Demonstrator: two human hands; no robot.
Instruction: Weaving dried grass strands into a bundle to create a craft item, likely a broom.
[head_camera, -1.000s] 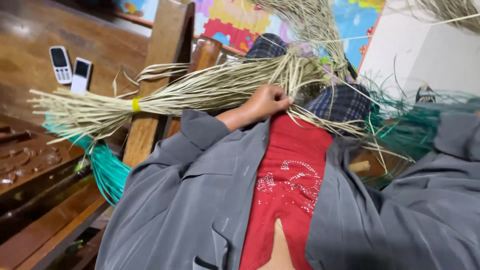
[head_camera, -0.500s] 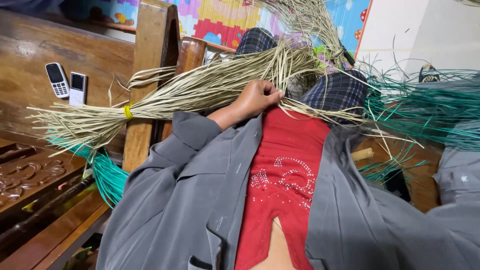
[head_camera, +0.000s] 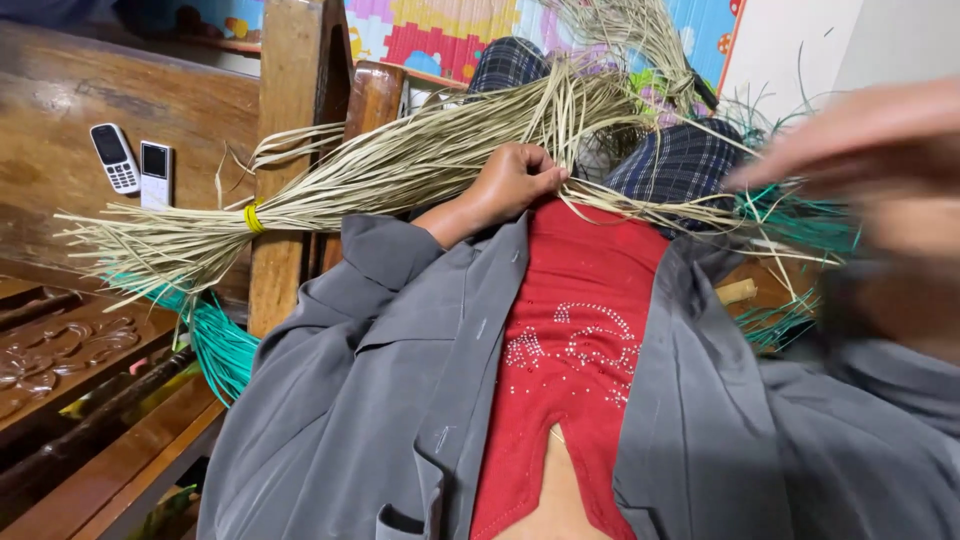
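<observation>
Wooden bench (head_camera: 130, 90) behind; left hand (head_camera: 515, 180) clenched around pale straw bundle (head_camera: 400, 165); right hand (head_camera: 860, 170) blurred, grip unclear.

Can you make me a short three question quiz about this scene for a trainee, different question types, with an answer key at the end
1. True or false: the left hand is closed on the pale straw bundle.
2. Multiple choice: what binds the pale straw bundle near its cut ends? A) a yellow band B) a red ribbon C) a black wire
3. Short answer: what lies on the wooden bench behind the bundle?

Key
1. True: its grip is closed around the strands by the red top.
2. A: the yellow band.
3. Two small mobile phones, side by side. The right hand is raised and too blurred to judge; green strands hang under the bundle.
</observation>
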